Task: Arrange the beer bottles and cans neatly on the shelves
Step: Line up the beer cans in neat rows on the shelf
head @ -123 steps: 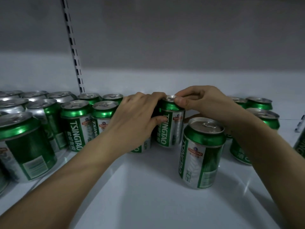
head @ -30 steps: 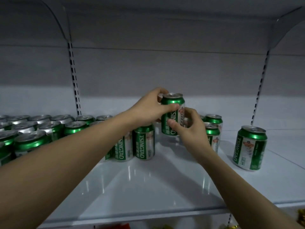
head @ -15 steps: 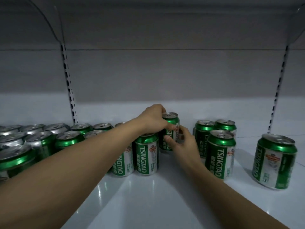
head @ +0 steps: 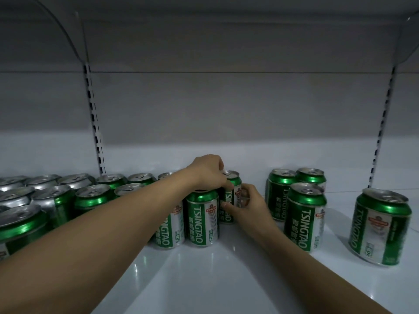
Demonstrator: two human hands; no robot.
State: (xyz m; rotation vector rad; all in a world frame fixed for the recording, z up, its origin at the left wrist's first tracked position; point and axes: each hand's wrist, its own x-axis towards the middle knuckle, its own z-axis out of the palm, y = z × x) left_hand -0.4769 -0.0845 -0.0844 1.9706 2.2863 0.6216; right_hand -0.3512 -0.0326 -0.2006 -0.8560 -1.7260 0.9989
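Head view, dim light. I see both hands on one can (head: pixel 231 196), which stands upright on the white shelf (head: pixel 204 279), in the second row back, just behind the front can (head: pixel 201 219).

Left hand (head: pixel 208 172): it comes over the tops of the cans, fingers curled round the can's upper rim, thumb down its near side. Holding the can from above.

Right hand (head: pixel 248 205): it reaches from lower right, fingers curled round the can's right side, thumb tip pressed on the label near the seam with the front can. Holding the can's body.

The can's label faces roughly toward me; lettering partly hidden by the right hand. Whether its base sits flat on the shelf I cannot tell, since the front can and my hand cover it.

Left of the held can: a packed block of cans (head: pixel 56 200), several rows deep, running off the left edge; my left forearm crosses over part of it.

Right of the held can, with a gap between: a trio (head: pixel 303 214) of cans, two behind, one in front, touching or nearly so. Farther right, well apart, a lone can (head: pixel 381 227), tilted slightly in this wide view.

Behind: grey back panel, two slotted uprights (head: pixel 96 132).
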